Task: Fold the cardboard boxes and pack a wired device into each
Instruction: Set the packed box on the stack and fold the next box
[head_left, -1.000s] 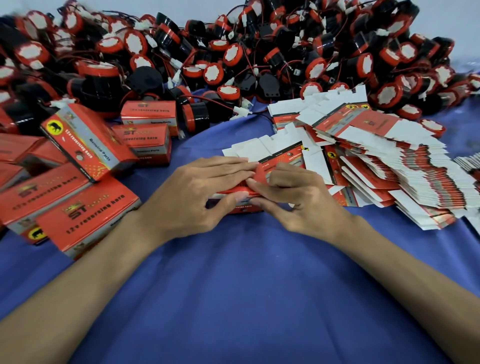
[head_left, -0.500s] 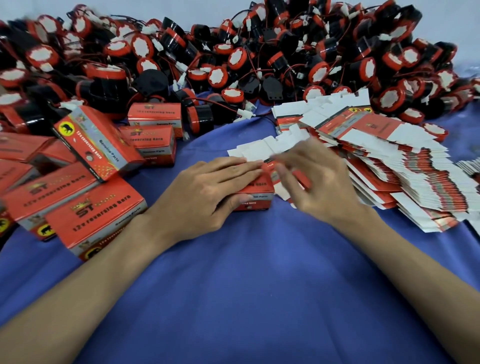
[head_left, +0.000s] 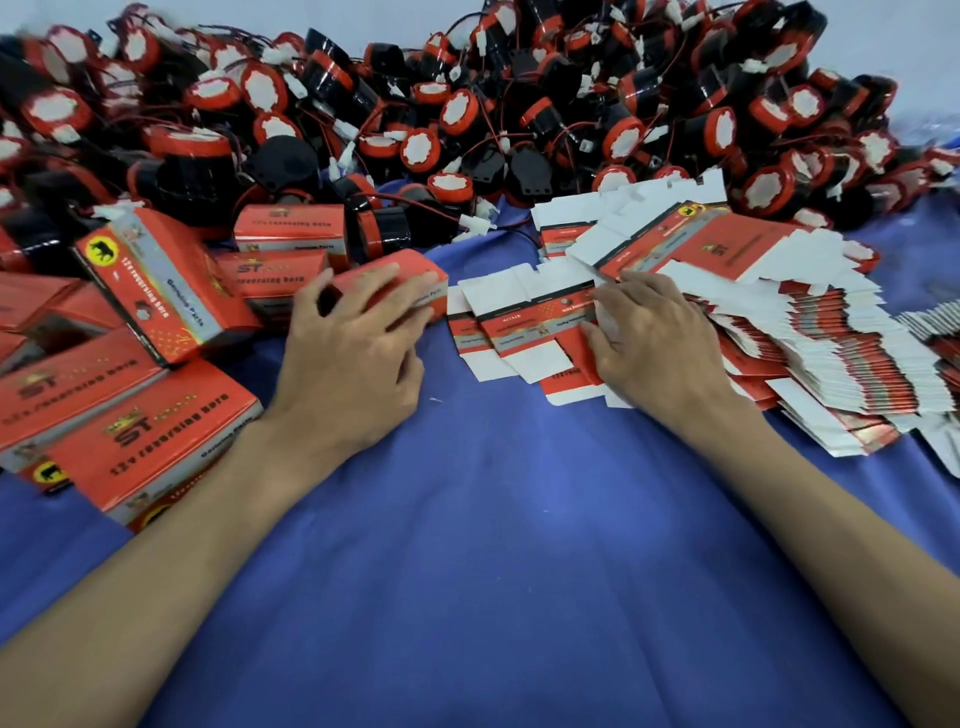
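My left hand (head_left: 343, 364) grips a closed red cardboard box (head_left: 374, 273) from above, beside the packed red boxes (head_left: 171, 291) on the left. My right hand (head_left: 654, 348) rests with its fingers on a flat, unfolded box blank (head_left: 530, 317) at the near edge of the fanned stack of blanks (head_left: 831, 353). A large pile of black-and-red wired devices (head_left: 467, 104) fills the back of the table. No device is in either hand.
A blue cloth (head_left: 493, 519) covers the table between my forearms. More closed red boxes (head_left: 130, 447) lie at the left front. Loose red wires and white connectors (head_left: 478, 223) trail out of the device pile toward the blanks.
The box got closed between both hands, then my left hand carried it left and back toward the packed boxes. My right hand let go and moved right onto the flat blanks.
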